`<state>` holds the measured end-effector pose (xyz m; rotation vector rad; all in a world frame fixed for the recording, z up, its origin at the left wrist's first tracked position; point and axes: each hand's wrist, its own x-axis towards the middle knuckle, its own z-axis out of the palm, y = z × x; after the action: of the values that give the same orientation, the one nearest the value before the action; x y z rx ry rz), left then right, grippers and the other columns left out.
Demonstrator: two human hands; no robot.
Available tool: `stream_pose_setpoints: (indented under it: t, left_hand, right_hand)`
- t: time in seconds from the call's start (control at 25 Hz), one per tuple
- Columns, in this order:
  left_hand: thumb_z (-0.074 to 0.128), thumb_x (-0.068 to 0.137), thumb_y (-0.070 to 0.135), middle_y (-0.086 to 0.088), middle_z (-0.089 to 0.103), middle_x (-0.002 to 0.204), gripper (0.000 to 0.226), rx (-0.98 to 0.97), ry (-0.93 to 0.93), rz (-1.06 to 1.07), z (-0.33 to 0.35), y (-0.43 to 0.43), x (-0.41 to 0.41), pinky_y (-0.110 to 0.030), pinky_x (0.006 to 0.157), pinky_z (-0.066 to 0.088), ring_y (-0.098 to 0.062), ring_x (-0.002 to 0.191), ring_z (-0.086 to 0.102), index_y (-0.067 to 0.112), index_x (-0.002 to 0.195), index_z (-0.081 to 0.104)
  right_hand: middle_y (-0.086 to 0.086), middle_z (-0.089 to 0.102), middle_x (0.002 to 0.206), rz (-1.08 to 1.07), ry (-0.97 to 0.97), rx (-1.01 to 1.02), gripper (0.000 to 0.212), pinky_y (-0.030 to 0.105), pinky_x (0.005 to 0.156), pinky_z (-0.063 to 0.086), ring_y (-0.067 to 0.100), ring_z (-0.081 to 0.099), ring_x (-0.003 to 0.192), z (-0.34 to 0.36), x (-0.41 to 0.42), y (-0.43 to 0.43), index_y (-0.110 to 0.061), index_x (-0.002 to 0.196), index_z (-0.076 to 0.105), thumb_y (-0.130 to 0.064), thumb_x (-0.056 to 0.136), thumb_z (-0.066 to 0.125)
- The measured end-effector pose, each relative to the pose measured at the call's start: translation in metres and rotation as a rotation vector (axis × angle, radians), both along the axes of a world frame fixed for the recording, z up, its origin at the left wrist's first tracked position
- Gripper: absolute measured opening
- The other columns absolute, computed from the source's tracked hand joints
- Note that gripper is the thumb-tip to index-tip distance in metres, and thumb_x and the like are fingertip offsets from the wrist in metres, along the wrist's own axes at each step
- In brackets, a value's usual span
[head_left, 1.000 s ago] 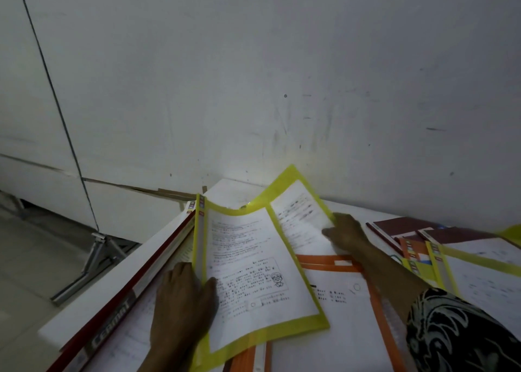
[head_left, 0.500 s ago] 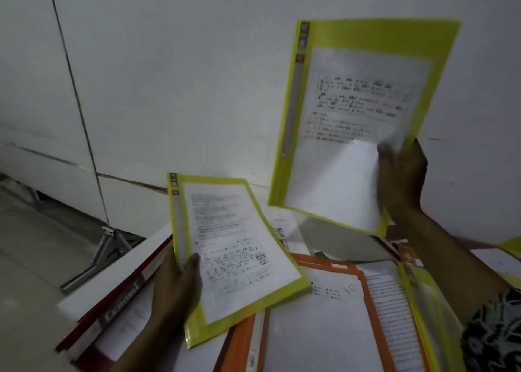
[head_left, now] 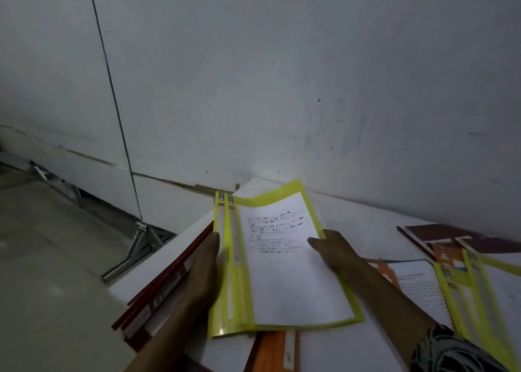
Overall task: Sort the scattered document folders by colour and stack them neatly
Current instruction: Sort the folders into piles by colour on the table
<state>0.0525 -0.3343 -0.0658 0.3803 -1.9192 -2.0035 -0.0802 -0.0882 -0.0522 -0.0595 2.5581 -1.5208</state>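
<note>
While the left hand (head_left: 207, 267) lies with straight fingers pressed along the spine side of the yellow folders (head_left: 282, 273), the right hand (head_left: 334, 249) pinches their opposite long edge, thumb on top of the printed sheet and fingers curled at the rim. The folders thus sit directly between the two hands, touching both, near the left end of the white table (head_left: 366, 216) and close to the wall (head_left: 310, 89). Two yellow spines show side by side at the left of this stack, so it counts as two folders, the upper one shifted slightly right with its far edge curling up. Their near edge overlaps one orange folder (head_left: 272, 349) at the bottom of the view. Under the left forearm lies a pile of red folders (head_left: 158, 304) with white lettering; several edges show, but their number cannot be told. To the right, apart from the hands, a second orange folder (head_left: 384, 270) lies under a printed sheet, and beside it further yellow folders (head_left: 476, 290), at least two by their spines. Behind those rest dark maroon covers (head_left: 439, 232), seemingly two. A patterned sleeve (head_left: 451, 352) covers the right forearm
</note>
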Motion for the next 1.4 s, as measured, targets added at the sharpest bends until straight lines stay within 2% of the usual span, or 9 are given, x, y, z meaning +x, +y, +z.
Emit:
stream_pose_setpoints:
  t: [0.2,0.36,0.52,0.6,0.84,0.96,1.08,1.28,1.4]
  left_hand:
    - [0.082,0.071,0.044,0.004,0.073,0.113,0.062,-0.162,-0.021,-0.040,-0.011,0.005,-0.001,-0.043,0.088,0.057,-0.015,0.099,0.071,0.024,0.126,0.061]
    - [0.069,0.088,0.008,-0.002,0.071,0.114,0.045,-0.182,-0.051,-0.056,-0.007,0.003,0.002,-0.046,0.088,0.057,-0.021,0.097,0.072,0.019,0.130,0.057]
    - [0.067,0.088,0.023,-0.009,0.072,0.094,0.034,-0.160,-0.017,-0.040,0.006,0.010,0.009,-0.035,0.064,0.057,-0.028,0.073,0.068,0.019,0.121,0.061]
    - [0.067,0.076,0.042,-0.013,0.069,0.082,0.047,-0.263,-0.024,-0.019,0.018,0.021,0.003,-0.036,0.056,0.051,-0.025,0.059,0.060,0.016,0.115,0.061]
    - [0.058,0.091,0.010,-0.014,0.068,0.085,0.009,-0.204,0.125,-0.163,0.088,0.137,-0.013,-0.030,0.059,0.045,-0.025,0.066,0.059,0.013,0.098,0.065]
    - [0.048,0.100,0.025,0.005,0.065,0.062,0.023,-0.067,-0.011,-0.403,0.092,0.207,-0.010,-0.022,0.047,0.045,-0.013,0.052,0.060,0.017,0.083,0.060]
    - [0.041,0.104,0.032,-0.006,0.070,0.082,0.034,-0.028,-0.164,-0.678,0.075,0.268,0.000,-0.032,0.065,0.054,-0.019,0.070,0.066,0.009,0.097,0.065]
    - [0.062,0.091,0.015,-0.019,0.065,0.111,0.037,-0.474,-0.276,-0.672,0.029,0.344,-0.004,-0.035,0.070,0.057,-0.026,0.091,0.067,0.001,0.125,0.057]
    - [0.066,0.084,0.023,-0.013,0.066,0.111,0.042,-0.731,-0.336,-0.654,0.019,0.365,-0.007,-0.036,0.074,0.060,-0.027,0.090,0.068,-0.001,0.118,0.062]
  right_hand:
    - [0.016,0.072,0.105,-0.072,-0.276,-0.406,0.048,0.042,0.088,0.056,0.034,0.069,0.096,-0.017,-0.009,-0.001,-0.003,0.113,0.068,-0.031,0.075,0.077]
    - [0.014,0.074,0.104,0.029,-0.267,-0.471,0.050,0.044,0.096,0.053,0.033,0.070,0.099,-0.003,0.005,-0.002,-0.003,0.114,0.070,-0.029,0.072,0.080]
    - [0.014,0.072,0.112,0.140,-0.302,-0.610,0.036,0.039,0.085,0.058,0.029,0.069,0.098,0.022,0.038,0.022,-0.005,0.122,0.065,-0.020,0.089,0.066]
    - [0.011,0.071,0.114,0.137,-0.247,-0.577,0.035,0.036,0.079,0.058,0.026,0.069,0.096,0.034,0.050,0.036,-0.010,0.125,0.062,-0.019,0.091,0.064]
    - [0.009,0.069,0.116,-0.093,0.099,-0.500,0.036,0.045,0.091,0.053,0.031,0.067,0.103,0.067,0.076,0.145,-0.017,0.117,0.063,0.003,0.088,0.057]
    - [0.009,0.069,0.118,-0.249,0.221,-0.389,0.044,0.042,0.090,0.052,0.026,0.066,0.103,0.075,0.101,0.231,-0.018,0.123,0.061,0.002,0.084,0.059]
    - [0.010,0.070,0.111,-0.436,0.236,-0.346,0.038,0.033,0.078,0.052,0.024,0.066,0.090,0.072,0.136,0.319,-0.020,0.116,0.063,0.004,0.087,0.056]
    - [0.010,0.065,0.122,-0.657,0.099,-0.099,0.046,0.045,0.094,0.051,0.032,0.063,0.101,0.040,0.173,0.425,-0.021,0.132,0.057,-0.005,0.089,0.061]
    - [0.014,0.063,0.120,-0.661,0.012,0.324,0.035,0.030,0.078,0.047,0.025,0.056,0.090,0.009,0.186,0.437,-0.011,0.125,0.059,-0.015,0.091,0.061]
